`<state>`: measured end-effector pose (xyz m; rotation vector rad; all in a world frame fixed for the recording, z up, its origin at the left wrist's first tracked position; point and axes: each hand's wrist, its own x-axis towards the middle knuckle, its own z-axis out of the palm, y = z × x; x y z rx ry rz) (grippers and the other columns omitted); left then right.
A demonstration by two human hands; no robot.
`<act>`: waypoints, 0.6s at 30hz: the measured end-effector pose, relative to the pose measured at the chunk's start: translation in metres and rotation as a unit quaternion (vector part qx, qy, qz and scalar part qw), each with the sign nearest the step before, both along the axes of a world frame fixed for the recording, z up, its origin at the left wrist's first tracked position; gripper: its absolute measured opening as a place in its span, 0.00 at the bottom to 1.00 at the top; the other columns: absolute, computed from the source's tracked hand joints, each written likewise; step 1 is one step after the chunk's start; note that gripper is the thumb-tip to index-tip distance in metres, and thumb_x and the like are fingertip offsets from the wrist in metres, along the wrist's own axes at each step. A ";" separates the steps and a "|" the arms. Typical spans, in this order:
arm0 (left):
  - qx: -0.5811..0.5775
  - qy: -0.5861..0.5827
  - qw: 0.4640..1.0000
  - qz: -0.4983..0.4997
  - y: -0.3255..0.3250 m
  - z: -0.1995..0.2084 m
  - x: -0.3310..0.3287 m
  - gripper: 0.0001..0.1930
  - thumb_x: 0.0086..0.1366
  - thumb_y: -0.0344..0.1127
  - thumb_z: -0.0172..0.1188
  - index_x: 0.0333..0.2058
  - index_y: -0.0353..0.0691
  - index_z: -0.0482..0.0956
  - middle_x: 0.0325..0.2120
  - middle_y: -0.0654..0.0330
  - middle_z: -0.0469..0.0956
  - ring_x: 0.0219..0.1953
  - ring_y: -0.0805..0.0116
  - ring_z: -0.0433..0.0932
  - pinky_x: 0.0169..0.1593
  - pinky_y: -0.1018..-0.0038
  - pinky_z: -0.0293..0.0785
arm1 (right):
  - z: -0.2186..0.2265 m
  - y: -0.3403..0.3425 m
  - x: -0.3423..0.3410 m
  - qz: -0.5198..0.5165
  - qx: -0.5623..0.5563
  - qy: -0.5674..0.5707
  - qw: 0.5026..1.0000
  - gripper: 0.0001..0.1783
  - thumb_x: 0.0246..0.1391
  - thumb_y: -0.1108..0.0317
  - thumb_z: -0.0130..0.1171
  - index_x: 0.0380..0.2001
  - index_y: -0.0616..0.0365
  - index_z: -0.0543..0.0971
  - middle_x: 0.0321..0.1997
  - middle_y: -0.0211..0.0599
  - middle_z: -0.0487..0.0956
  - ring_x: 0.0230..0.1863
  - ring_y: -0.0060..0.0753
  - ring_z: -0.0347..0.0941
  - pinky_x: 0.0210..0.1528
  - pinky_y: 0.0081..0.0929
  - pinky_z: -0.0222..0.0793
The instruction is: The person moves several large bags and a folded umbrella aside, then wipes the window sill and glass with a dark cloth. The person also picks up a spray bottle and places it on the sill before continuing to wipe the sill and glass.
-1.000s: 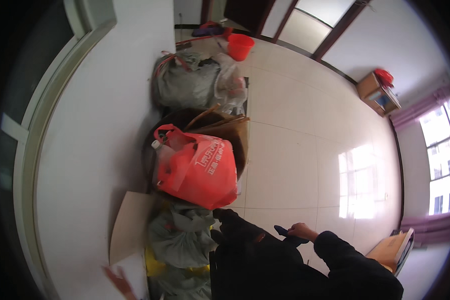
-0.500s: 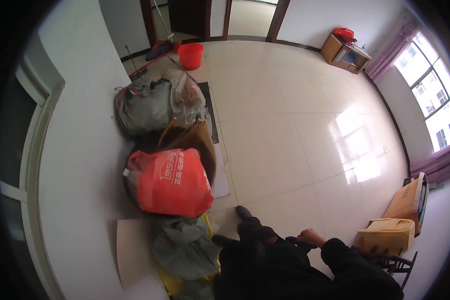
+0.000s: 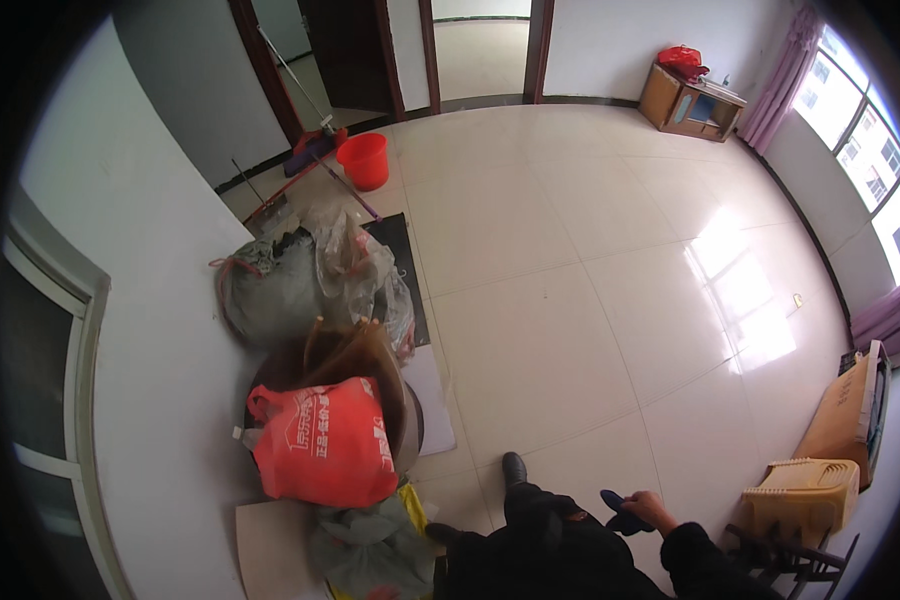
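Note:
My right hand (image 3: 652, 510) is closed around a dark blue, flat thing with two rounded ends (image 3: 622, 508), held out in front of my dark clothing. Its exact kind is too small to make out. A small patch of skin against the dark clothing, perhaps my left hand (image 3: 576, 516), shows no clear fingers. Below, one dark shoe (image 3: 515, 468) is ahead on the tiled floor (image 3: 530, 370), the other further back. To my left a red bag (image 3: 325, 445) rests on a large brown container (image 3: 400, 400), with a grey-green bag (image 3: 375, 550) nearer me.
Grey and clear plastic bags (image 3: 280, 290) lie along the left wall. Beyond stand a red bucket (image 3: 363, 162) and a mop (image 3: 320, 125). On the right are yellow plastic stools (image 3: 800, 495) and a dark rack (image 3: 800, 560). A small wooden cabinet (image 3: 685, 105) stands far right.
The view has shifted, so the bags and bucket sit lower in it. My right hand has moved slightly right and down in the picture, and the dark blue thing shows more fully.

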<state>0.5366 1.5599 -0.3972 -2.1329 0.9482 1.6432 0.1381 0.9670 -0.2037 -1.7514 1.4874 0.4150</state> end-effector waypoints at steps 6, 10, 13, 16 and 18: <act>-0.415 -0.128 0.895 0.102 -0.117 0.005 -0.018 0.14 0.57 0.38 0.45 0.41 0.43 0.71 0.37 0.52 0.72 0.39 0.52 0.72 0.38 0.59 0.69 | -0.010 -0.026 -0.027 -0.058 0.028 0.029 0.998 0.21 0.35 0.54 0.59 0.28 0.61 0.79 0.25 0.46 0.78 0.25 0.41 0.75 0.31 0.33 0.70; -0.154 -0.122 0.972 0.126 -0.215 0.071 0.009 0.17 0.49 0.41 0.56 0.38 0.42 0.73 0.37 0.49 0.72 0.39 0.49 0.72 0.38 0.58 0.70 | -0.012 -0.054 0.011 -0.021 0.045 0.056 0.997 0.20 0.42 0.53 0.55 0.27 0.61 0.79 0.24 0.46 0.78 0.26 0.41 0.75 0.31 0.33 0.69; -0.057 -0.118 0.987 0.097 -0.271 0.105 0.035 0.22 0.43 0.44 0.65 0.37 0.42 0.74 0.37 0.50 0.73 0.40 0.49 0.72 0.39 0.59 0.70 | 0.012 -0.072 0.048 -0.048 0.082 0.011 0.995 0.19 0.42 0.57 0.51 0.31 0.61 0.79 0.30 0.48 0.78 0.31 0.42 0.75 0.35 0.33 0.69; -0.189 -0.111 0.975 -0.044 -0.295 0.100 0.069 0.19 0.43 0.48 0.63 0.31 0.41 0.75 0.31 0.52 0.75 0.35 0.48 0.72 0.36 0.59 0.70 | 0.005 -0.091 0.074 -0.039 0.036 -0.046 0.998 0.19 0.39 0.60 0.52 0.33 0.61 0.78 0.34 0.49 0.77 0.36 0.42 0.75 0.39 0.32 0.68; -0.218 -0.057 0.960 0.166 -0.264 0.036 0.075 0.18 0.46 0.48 0.62 0.31 0.41 0.75 0.27 0.53 0.75 0.30 0.51 0.74 0.33 0.60 0.71 | 0.014 -0.120 0.112 -0.059 0.037 -0.097 0.993 0.19 0.39 0.61 0.53 0.35 0.61 0.77 0.34 0.48 0.77 0.37 0.42 0.74 0.40 0.32 0.68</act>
